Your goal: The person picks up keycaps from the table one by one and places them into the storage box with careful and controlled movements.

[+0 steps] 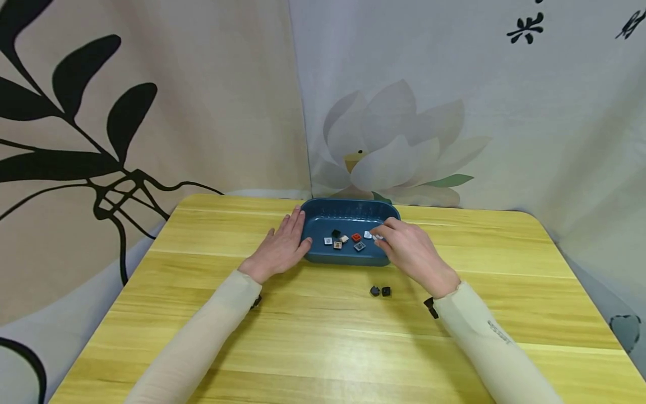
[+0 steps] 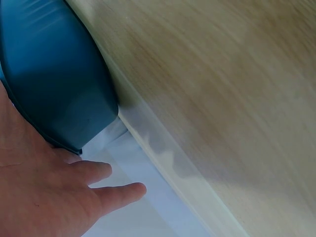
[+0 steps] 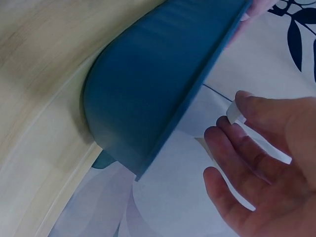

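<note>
A blue rectangular tray [image 1: 348, 260] stands near the table's back edge. Inside lie several small square keycaps, among them a red one [image 1: 356, 237], a black one [image 1: 336, 233], a grey one [image 1: 359, 246] and a white one [image 1: 328, 240]. My left hand [image 1: 280, 247] rests against the tray's left end with its fingers straight. Over the tray's right end is my right hand [image 1: 415, 253]. Between its thumb and fingertips it pinches a white keycap [image 3: 234, 113], seen above the rim in the right wrist view.
Two black keycaps, a left one [image 1: 374, 291] and a right one [image 1: 386, 291], lie on the wooden table [image 1: 313, 342] in front of the tray. Behind the table hangs a printed curtain [image 1: 242, 101] with leaf and flower patterns.
</note>
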`<control>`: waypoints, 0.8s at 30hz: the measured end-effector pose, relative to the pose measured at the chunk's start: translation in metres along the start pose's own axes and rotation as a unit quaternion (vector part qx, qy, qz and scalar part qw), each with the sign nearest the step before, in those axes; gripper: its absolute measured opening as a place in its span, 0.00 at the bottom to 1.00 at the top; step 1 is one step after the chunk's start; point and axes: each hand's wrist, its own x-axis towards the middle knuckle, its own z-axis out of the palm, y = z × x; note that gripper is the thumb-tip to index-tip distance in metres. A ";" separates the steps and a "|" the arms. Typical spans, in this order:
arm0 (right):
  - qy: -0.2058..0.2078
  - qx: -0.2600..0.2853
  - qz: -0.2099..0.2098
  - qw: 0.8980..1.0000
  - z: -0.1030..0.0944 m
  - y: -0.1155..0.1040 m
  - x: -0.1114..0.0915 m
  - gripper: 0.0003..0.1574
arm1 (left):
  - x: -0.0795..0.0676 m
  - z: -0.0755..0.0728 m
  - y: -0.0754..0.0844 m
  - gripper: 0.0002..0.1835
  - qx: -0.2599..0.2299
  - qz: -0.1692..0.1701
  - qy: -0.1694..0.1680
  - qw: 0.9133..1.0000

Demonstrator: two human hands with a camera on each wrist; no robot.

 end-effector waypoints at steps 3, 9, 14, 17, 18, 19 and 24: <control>-0.014 -0.007 0.002 1.000 0.004 0.000 0.005 0.13 | 0.000 0.000 0.000 0.42 0.000 -0.001 0.001 1.000; -0.035 -0.019 -0.005 0.999 0.014 0.002 0.014 0.13 | 0.000 0.000 0.000 0.42 0.000 0.001 0.002 1.000; -0.060 -0.025 -0.011 0.998 0.021 0.003 0.021 0.12 | 0.000 0.001 0.000 0.41 0.001 0.000 0.001 1.000; -0.078 -0.034 -0.016 0.996 0.024 0.005 0.025 0.11 | 0.000 0.001 0.000 0.42 -0.001 -0.001 0.002 1.000; -0.083 -0.038 -0.017 0.996 0.025 0.006 0.027 0.10 | 0.000 0.001 0.000 0.42 -0.002 -0.001 0.002 1.000; -0.087 -0.040 -0.017 0.995 0.026 0.007 0.028 0.10 | 0.000 0.000 0.000 0.42 -0.002 -0.001 0.001 1.000; -0.105 -0.050 -0.013 0.993 0.030 0.011 0.038 0.05 | 0.000 0.000 0.000 0.42 -0.002 0.000 0.002 1.000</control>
